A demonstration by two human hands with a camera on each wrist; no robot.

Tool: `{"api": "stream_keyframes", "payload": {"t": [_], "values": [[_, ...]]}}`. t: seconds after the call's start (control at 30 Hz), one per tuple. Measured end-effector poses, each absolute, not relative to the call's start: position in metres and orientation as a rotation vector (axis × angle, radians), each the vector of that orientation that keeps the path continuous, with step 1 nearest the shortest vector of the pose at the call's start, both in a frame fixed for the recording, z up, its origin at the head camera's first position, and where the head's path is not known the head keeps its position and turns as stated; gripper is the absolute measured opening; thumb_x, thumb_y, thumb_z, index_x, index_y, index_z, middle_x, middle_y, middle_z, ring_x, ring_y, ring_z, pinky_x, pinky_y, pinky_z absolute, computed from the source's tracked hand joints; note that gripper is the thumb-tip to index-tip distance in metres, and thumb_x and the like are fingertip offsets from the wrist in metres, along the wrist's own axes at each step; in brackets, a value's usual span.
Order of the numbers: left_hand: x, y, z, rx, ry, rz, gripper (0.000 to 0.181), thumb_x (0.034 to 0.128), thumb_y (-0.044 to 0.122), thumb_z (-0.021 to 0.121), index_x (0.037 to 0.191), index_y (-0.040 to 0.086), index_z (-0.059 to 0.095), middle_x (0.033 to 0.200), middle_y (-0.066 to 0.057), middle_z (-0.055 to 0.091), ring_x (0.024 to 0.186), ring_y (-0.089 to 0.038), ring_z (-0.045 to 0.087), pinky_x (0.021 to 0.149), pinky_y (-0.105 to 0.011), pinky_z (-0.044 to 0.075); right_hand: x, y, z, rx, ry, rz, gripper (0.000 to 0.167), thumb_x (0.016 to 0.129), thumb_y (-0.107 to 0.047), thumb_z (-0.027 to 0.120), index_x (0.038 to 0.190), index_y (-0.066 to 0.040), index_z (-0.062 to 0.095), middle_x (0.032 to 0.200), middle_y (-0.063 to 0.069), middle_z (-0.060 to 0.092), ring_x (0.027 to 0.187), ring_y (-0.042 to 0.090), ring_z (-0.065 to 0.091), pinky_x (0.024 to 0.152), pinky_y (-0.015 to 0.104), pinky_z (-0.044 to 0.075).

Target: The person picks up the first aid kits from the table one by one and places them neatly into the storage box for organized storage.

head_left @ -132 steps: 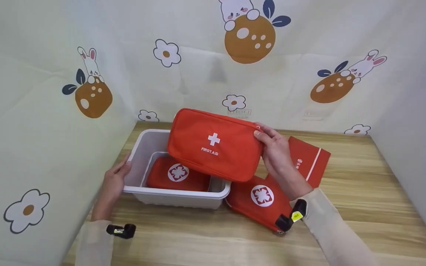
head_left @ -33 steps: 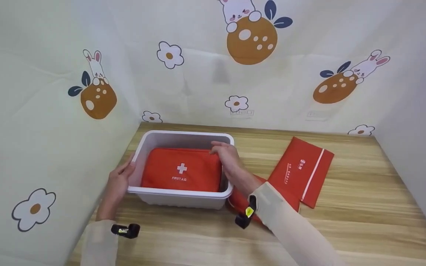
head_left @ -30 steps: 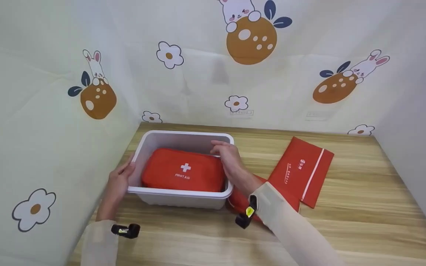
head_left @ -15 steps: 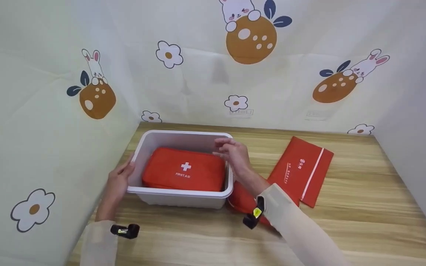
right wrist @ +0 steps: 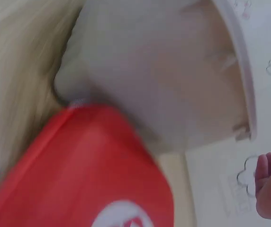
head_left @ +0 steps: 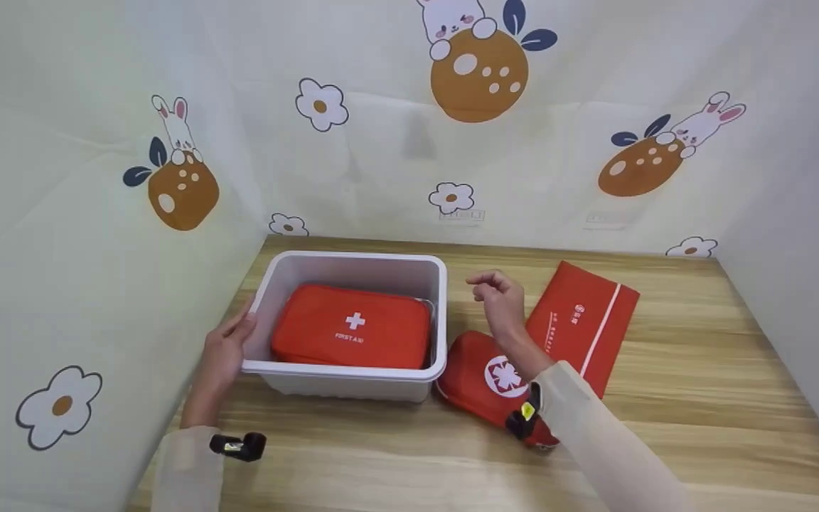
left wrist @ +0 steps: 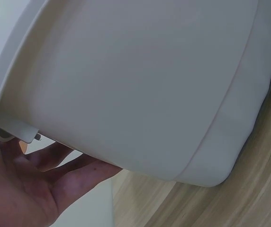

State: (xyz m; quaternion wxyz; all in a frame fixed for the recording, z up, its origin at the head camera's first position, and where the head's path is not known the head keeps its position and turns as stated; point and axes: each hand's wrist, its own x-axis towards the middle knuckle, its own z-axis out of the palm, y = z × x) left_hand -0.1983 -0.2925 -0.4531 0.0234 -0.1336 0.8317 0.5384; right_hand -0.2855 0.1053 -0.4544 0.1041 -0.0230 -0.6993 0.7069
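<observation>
A light grey bin (head_left: 345,372) stands on the table at centre left, with a red FIRST AID pouch (head_left: 324,323) lying inside it. My left hand (head_left: 223,352) grips the bin's left rim; in the left wrist view the fingers (left wrist: 81,182) lie along the outside of its wall. Right of the bin, my right hand (head_left: 505,306) hangs in the air with loosely curled fingers and nothing in them. Beneath that wrist lies a red case with a white round emblem (head_left: 473,370), beside the bin. The right wrist view shows this red case (right wrist: 93,165) blurred.
A flat red folder with a white stripe (head_left: 594,320) lies on the wooden table (head_left: 694,370) at the right, partly behind my right forearm. Patterned cloth walls (head_left: 374,156) close in the table at the back and on both sides.
The FIRST AID pouch, earlier held by my right hand above the bin, now lies inside it. My right hand has let go and moved right, out past the bin's rim. My left hand remains on the rim.
</observation>
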Motion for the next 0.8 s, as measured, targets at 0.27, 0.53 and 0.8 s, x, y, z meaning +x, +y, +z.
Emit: {"api": "stream_keyframes", "payload": {"t": [0.27,0.53,0.8], "values": [[-0.199,-0.292,-0.454,-0.419,2.588,1.682,0.053,0.1080,0.039,0.038,0.157,0.022,0.030,0.166,-0.009,0.024,0.158,-0.027,0.012,0.130,-0.046,0.010,-0.295,0.147,-0.477,-0.164,-2.153,1.957,0.020,0.083,0.003,0.055,0.094,0.005,0.072,0.080,-0.008,0.065,0.080,0.007,0.056,0.074,0.021,0.045],[-0.199,-0.292,-0.456,-0.418,2.562,1.701,0.053,0.1079,0.041,0.037,0.158,0.023,0.029,0.166,-0.008,0.023,0.158,-0.026,0.012,0.129,-0.047,0.010,-0.294,0.175,-0.489,-0.139,-2.281,1.862,0.022,0.087,0.002,0.055,0.100,0.003,0.073,0.100,0.007,0.067,0.072,0.008,0.051,0.058,0.019,0.040],[-0.199,-0.292,-0.455,-0.424,2.560,1.684,0.054,0.1076,0.043,0.037,0.158,0.027,0.027,0.167,-0.007,0.021,0.158,-0.026,0.011,0.129,-0.049,0.009,-0.293,0.200,-0.498,-0.086,-2.443,1.763,0.022,0.092,-0.003,0.055,0.107,-0.001,0.072,0.110,0.012,0.063,0.072,0.011,0.046,0.061,0.020,0.042]]}}
